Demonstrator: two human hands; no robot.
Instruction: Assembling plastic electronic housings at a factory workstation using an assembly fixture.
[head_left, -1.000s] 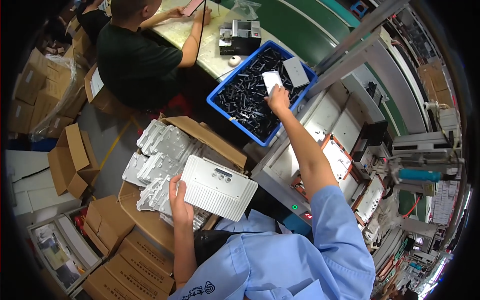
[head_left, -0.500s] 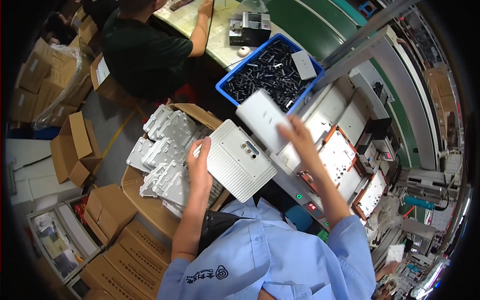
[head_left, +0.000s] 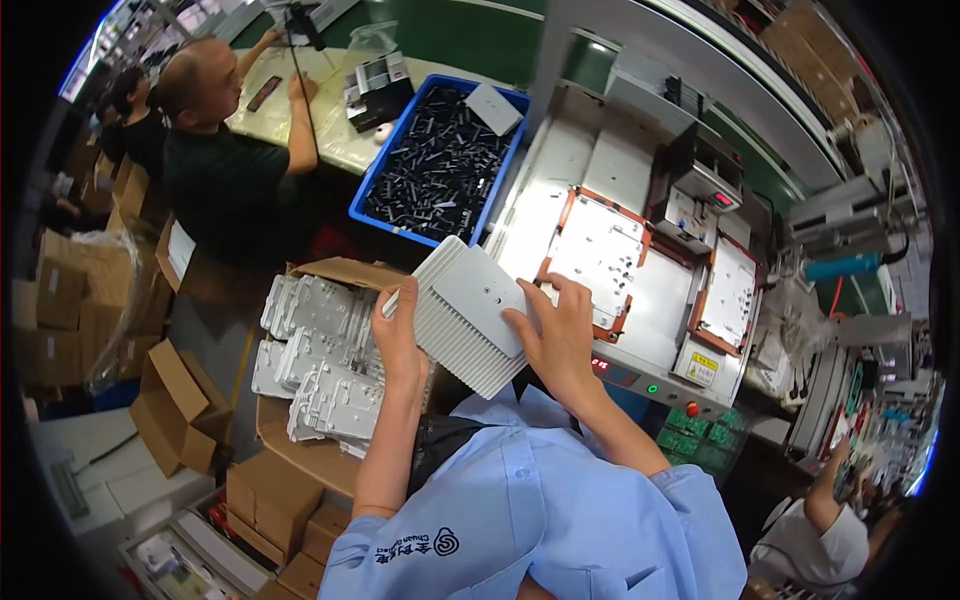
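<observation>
My left hand (head_left: pixel 398 335) is closed on the left edge of a pale ribbed housing (head_left: pixel 450 345), thumb along its rim. Over the housing's right part lies a smooth light-grey cover plate (head_left: pixel 478 288) with a few small holes. My right hand (head_left: pixel 560 335) grips the plate's right edge, thumb on its upper face and fingers round the far side. Both pieces are up in front of my chest, the plate overlapping the ribs. Whether the plate is seated flat on the housing cannot be told. The ports seen on the housing earlier are hidden.
An open carton holds stacked white cast parts (head_left: pixel 335 345) at left. A blue bin (head_left: pixel 362 205) of small black pieces carries another grey plate (head_left: pixel 494 108). At right stands a machine with orange-framed fixtures (head_left: pixel 603 250). A co-worker (head_left: pixel 225 175) sits at the far-left table.
My right hand has brought the cover plate down and left, over the ribbed housing. The housing stays in my left hand. The head view has swung to the right.
</observation>
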